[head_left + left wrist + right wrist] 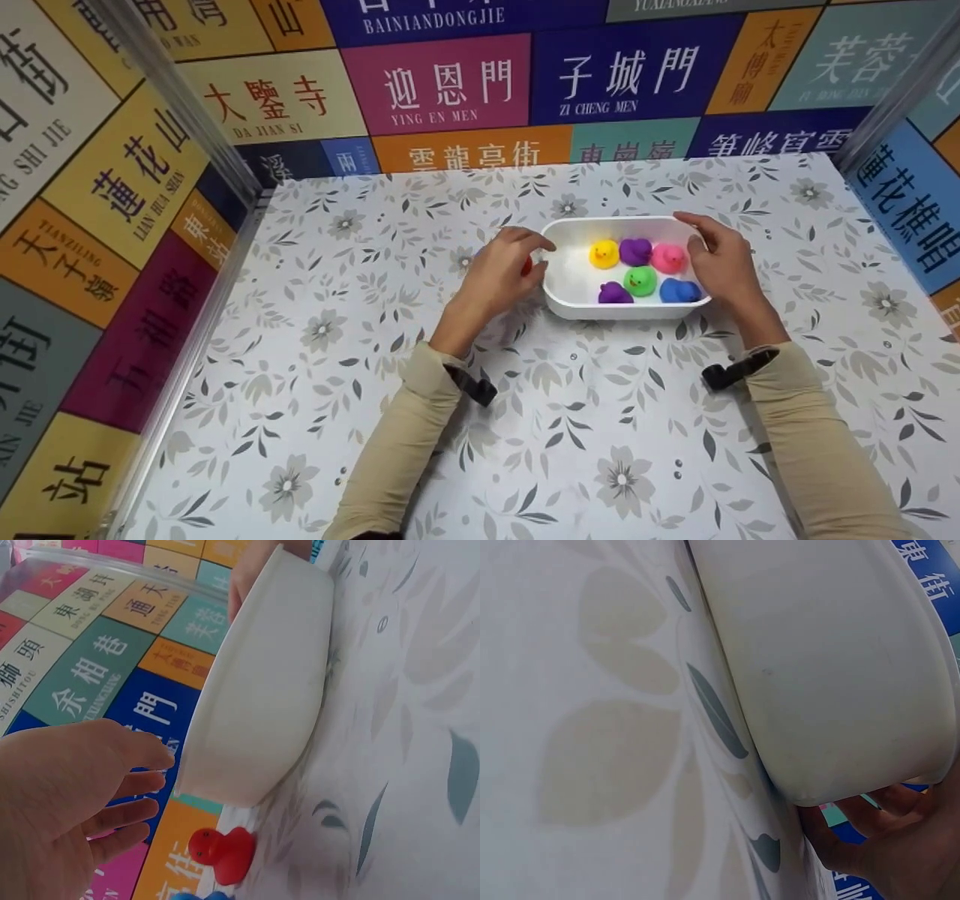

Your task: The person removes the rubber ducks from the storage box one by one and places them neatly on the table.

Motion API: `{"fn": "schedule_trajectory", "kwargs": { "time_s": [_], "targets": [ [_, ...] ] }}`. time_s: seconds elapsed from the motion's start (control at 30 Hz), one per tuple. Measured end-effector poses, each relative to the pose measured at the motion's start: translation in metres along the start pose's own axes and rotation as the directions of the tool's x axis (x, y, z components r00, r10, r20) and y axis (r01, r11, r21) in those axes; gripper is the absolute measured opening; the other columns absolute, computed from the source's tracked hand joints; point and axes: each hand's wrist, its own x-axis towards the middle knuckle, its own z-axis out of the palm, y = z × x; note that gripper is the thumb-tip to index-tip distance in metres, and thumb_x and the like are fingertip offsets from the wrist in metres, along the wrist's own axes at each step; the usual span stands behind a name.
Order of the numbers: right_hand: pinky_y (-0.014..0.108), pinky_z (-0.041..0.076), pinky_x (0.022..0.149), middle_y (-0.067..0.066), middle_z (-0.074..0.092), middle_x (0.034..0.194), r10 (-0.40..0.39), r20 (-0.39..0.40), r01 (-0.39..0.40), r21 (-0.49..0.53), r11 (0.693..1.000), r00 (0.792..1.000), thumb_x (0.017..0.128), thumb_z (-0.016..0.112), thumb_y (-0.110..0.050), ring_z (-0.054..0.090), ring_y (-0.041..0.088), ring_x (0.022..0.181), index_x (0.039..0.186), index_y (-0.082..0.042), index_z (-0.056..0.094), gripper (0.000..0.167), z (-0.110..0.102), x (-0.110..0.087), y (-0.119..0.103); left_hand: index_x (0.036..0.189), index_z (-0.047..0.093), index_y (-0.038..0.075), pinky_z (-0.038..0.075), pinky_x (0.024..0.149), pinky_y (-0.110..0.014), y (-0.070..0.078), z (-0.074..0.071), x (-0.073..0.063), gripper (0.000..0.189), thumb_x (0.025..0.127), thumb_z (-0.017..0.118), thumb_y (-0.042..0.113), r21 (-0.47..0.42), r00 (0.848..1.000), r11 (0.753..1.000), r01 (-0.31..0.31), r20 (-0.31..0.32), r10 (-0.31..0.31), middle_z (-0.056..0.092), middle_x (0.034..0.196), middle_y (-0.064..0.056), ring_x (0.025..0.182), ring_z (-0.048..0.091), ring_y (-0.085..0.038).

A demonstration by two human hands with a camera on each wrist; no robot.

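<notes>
A white oblong tub [626, 310] stands on the table with several small rubber ducks inside: a yellow duck [604, 255], a pink duck [668, 259], a green duck [640, 281], a blue duck [679, 290] and two purple ones. At its right end, my right hand [724, 259] grips the rim, fingers curled about the end wall. By the left end is my left hand [501, 271], fingers loosely bent and holding nothing, fingertips close to the rim. Below that hand, outside the tub, sits a red duck [223, 853], mostly hidden in the head view.
Another blue toy [202, 896] shows partly beside the red duck. A white tablecloth [525, 450] with grey flowers covers the table. Panels with coloured lettered blocks [442, 82] stand along the back and both sides.
</notes>
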Motion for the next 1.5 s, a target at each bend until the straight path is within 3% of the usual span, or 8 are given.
{"fn": "schedule_trajectory", "kwargs": {
  "time_s": [0.27, 0.77, 1.13, 1.33, 1.5],
  "targets": [
    [0.052, 0.033, 0.133, 0.015, 0.057, 0.162, -0.008, 0.016, 0.008, -0.005, 1.000, 1.000, 0.111, 0.044, -0.012, 0.046, 0.037, 0.157, 0.155, -0.019, 0.061, 0.048, 0.000, 0.002, 0.001, 0.135, 0.072, 0.015, 0.053, 0.114, -0.036, 0.016, 0.010, 0.009, 0.031, 0.105, 0.069, 0.021, 0.024, 0.999, 0.999, -0.034, 0.032, 0.033, 0.076, 0.133, -0.003, 0.129, 0.066, -0.025],
    [0.052, 0.036, 0.131, 0.013, 0.060, 0.159, -0.018, -0.006, 0.018, -0.016, 1.000, 1.000, 0.110, 0.045, -0.010, 0.050, 0.033, 0.155, 0.152, -0.020, 0.064, 0.047, -0.002, -0.001, -0.002, 0.136, 0.072, 0.018, 0.057, 0.109, -0.033, 0.033, 0.025, 0.030, 0.032, 0.104, 0.071, 0.021, -0.024, 0.997, 1.000, 0.005, 0.077, -0.003, 0.071, 0.139, 0.000, 0.131, 0.066, -0.018],
    [0.052, 0.036, 0.131, 0.014, 0.059, 0.160, -0.002, 0.006, 0.002, -0.004, 1.000, 1.000, 0.110, 0.045, -0.011, 0.049, 0.034, 0.155, 0.153, -0.019, 0.063, 0.047, -0.002, 0.000, 0.001, 0.141, 0.071, 0.021, 0.053, 0.113, -0.027, 0.054, 0.046, 0.060, 0.036, 0.105, 0.069, 0.022, 0.052, 0.984, 0.999, 0.001, 0.178, -0.010, 0.070, 0.144, 0.003, 0.135, 0.064, -0.018],
    [0.053, 0.035, 0.131, 0.015, 0.057, 0.161, 0.003, 0.012, -0.003, 0.002, 1.000, 1.000, 0.111, 0.044, -0.014, 0.048, 0.036, 0.156, 0.154, -0.020, 0.062, 0.047, -0.001, 0.000, 0.002, 0.149, 0.067, 0.025, 0.054, 0.115, -0.033, 0.061, 0.057, 0.067, 0.044, 0.105, 0.067, 0.017, 0.066, 0.971, 0.997, 0.043, 0.232, -0.057, 0.058, 0.158, 0.002, 0.146, 0.055, -0.018],
    [0.048, 0.037, 0.131, 0.013, 0.061, 0.158, -0.022, -0.017, 0.022, 0.007, 1.000, 1.000, 0.109, 0.047, -0.011, 0.050, 0.032, 0.154, 0.151, -0.019, 0.065, 0.046, 0.000, -0.002, -0.001, 0.149, 0.067, 0.025, 0.055, 0.113, -0.032, 0.062, 0.062, 0.069, 0.045, 0.106, 0.065, 0.013, 0.122, 0.967, 0.992, 0.036, 0.245, -0.065, 0.060, 0.156, 0.000, 0.146, 0.055, -0.018]
  ]
}}
